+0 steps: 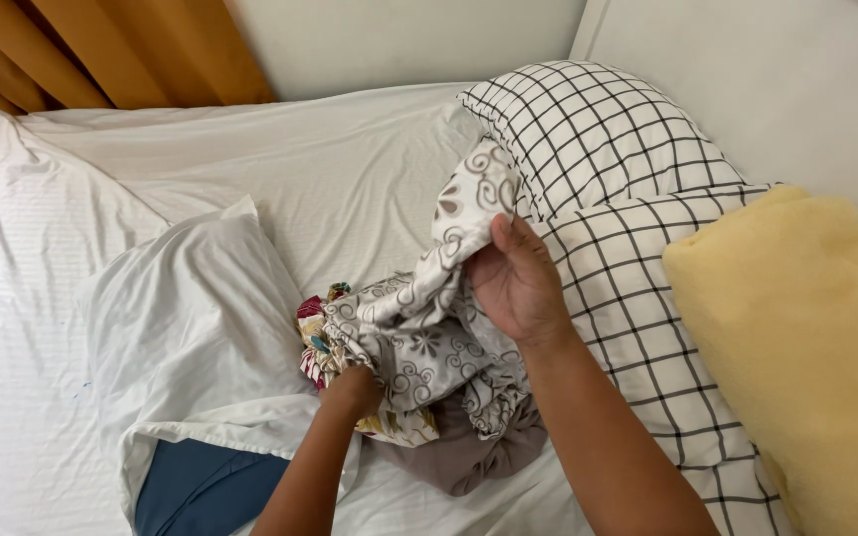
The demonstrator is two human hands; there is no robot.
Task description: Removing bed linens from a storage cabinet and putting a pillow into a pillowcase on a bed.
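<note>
Hands work a crumpled floral-print cloth lying mid-bed on the white sheet: the right hand lifts one edge, its grip pinching the fabric between thumb and fingers, while the left hand is buried in the lower folds, its grip closed on a bunched part. Pulling the two holds apart would likely flatten the thin, soft cloth; nearby lie puffy checked pillows, a white pillow and a fuzzy yellow blanket
</note>
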